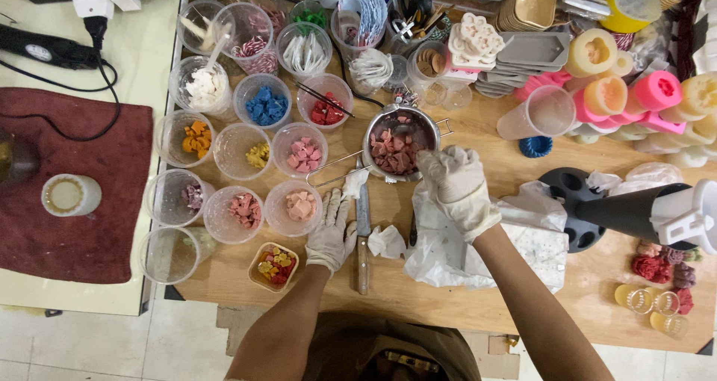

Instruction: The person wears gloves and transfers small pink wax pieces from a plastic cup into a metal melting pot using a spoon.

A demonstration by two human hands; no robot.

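Both gloved hands work low: left hand [331,231] lies flat, fingers spread, beside the knife [363,231], while right hand [455,183], fingers curled on the metal pot [396,146] rim, may tip it and spill the pink wax chunks [394,151].

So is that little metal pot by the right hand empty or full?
Partly full. The metal pot holds a heap of pinkish-red chunks, and the gloved right hand rests at its rim.

1. Both hands wear pale gloves; the left hand [331,231] lies flat on the wooden table [478,299], just beside a knife [363,235] with a wooden handle.
2. The right hand [457,183] rests at the rim of a small metal pot [396,146] holding pinkish-red chunks.
3. Clear plastic cups [246,153] of coloured wax pieces stand to the left; pink and yellow moulds [635,97] crowd the right.
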